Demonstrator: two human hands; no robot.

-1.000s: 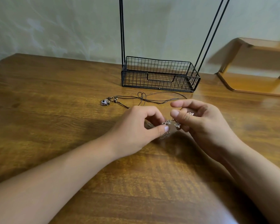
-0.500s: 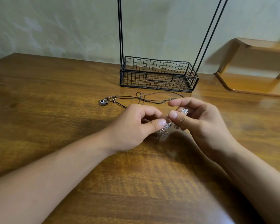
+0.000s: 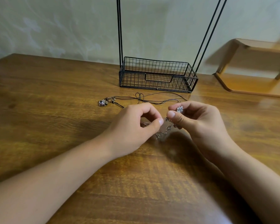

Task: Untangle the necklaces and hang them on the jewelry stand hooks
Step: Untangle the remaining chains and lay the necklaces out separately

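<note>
I see a broad wooden table (image 3: 47,110), brown with a streaked, glossy grain, filling most of the head view. Taking the wire basket (image 3: 158,78) as my landmark: it is a black, rectangular grid tray at the table's far edge, the base of the jewelry stand, with thin black rods (image 3: 119,29) rising from its two ends out of the top of the view. To the basket's right stands a curved, pale wooden shelf (image 3: 255,68), blurred. Just in front of the basket lies a dark cord necklace (image 3: 152,101), looped on the table, its small silver pendant (image 3: 102,102) resting ahead of the basket's left corner. Nearer to me than that cord, in front of the basket's middle, both hands are curled. My left hand (image 3: 134,126) pinches thumb to forefinger on a silver chain necklace (image 3: 166,126) of small, ornate metal links. My right hand (image 3: 199,122) pinches the same chain, a star-shaped charm (image 3: 179,109) showing between its fingers. The chain sags between the hands; the fingers hide part of it.
</note>
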